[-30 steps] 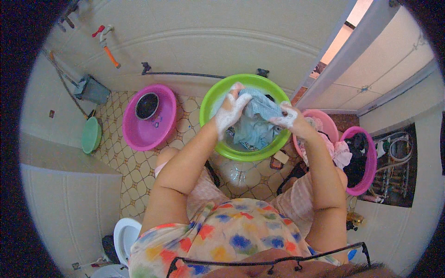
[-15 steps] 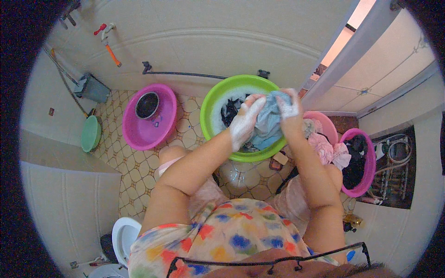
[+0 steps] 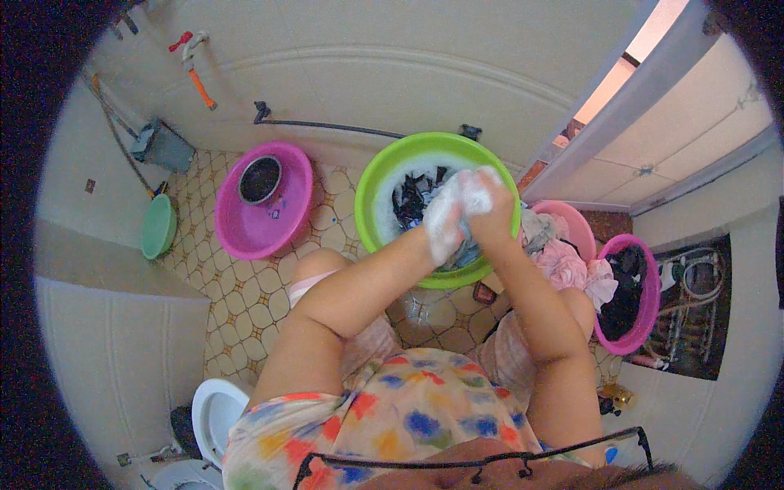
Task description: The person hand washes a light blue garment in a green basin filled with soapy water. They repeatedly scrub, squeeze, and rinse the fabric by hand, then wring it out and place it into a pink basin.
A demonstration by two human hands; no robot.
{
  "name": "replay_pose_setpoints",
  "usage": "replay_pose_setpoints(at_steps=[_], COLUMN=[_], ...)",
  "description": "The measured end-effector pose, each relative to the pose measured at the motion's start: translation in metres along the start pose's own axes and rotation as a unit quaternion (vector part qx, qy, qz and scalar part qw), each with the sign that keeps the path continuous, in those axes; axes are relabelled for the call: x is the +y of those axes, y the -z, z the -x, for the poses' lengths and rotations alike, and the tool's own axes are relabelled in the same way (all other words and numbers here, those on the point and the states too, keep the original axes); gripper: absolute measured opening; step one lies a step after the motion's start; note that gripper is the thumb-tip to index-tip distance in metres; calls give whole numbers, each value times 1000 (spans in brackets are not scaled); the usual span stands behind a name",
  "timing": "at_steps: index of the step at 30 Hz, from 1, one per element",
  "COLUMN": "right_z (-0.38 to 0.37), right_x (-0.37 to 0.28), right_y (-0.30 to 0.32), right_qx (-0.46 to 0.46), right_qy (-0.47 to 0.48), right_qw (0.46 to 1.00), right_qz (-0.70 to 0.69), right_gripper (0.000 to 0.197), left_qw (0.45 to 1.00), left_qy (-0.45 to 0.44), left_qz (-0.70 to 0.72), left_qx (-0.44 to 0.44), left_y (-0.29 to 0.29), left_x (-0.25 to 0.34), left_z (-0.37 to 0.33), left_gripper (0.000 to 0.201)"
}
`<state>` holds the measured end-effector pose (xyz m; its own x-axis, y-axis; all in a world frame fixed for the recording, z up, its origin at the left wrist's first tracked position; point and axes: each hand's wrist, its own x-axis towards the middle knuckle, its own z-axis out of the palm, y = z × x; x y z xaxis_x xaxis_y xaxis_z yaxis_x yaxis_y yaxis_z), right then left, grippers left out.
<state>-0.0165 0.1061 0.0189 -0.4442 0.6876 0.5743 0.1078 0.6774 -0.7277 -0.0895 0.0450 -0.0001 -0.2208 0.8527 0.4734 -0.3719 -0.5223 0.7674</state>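
Note:
My two soapy hands are pressed together over the right half of a green basin (image 3: 367, 208). My left hand (image 3: 446, 219), white with foam, is closed and rests against my right hand (image 3: 488, 201), whose fingers are bent over. Between and below them a light blue cloth (image 3: 467, 251) is bunched up, mostly hidden by the hands. Dark wet clothes (image 3: 415, 198) lie in the suds to the left of my hands.
A pink basin (image 3: 233, 233) holding a dark round bowl (image 3: 260, 180) stands left. At right are a light pink basin (image 3: 581, 224) with pink clothes (image 3: 562, 263) and a magenta basin (image 3: 653, 306) with black clothes (image 3: 625, 286). A soap dish (image 3: 483, 292) lies before the green basin.
My hands have come together, rubbing the light blue cloth that was spread between them. It is now bunched and lower, and my right hand has moved left.

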Motion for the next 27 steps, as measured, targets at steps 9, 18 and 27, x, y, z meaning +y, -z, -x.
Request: replay_pose_setpoints(at_steps=[9,18,27], right_z=[-11,18,-12], right_x=[-7,-36,5], right_y=[15,1,16], right_qx=[2,-20,-26], right_qy=[-30,163,-41], right_qw=[999,986,998], right_qz=[-30,38,-36], right_gripper=[14,12,17], left_qw=[911,695,927], left_qy=[267,259,262], left_qz=[296,619,167], left_qx=[104,-259,212], left_y=[-21,33,-29], left_x=[11,-16,20], left_z=[-16,-20,-12], left_gripper=[28,23,23])
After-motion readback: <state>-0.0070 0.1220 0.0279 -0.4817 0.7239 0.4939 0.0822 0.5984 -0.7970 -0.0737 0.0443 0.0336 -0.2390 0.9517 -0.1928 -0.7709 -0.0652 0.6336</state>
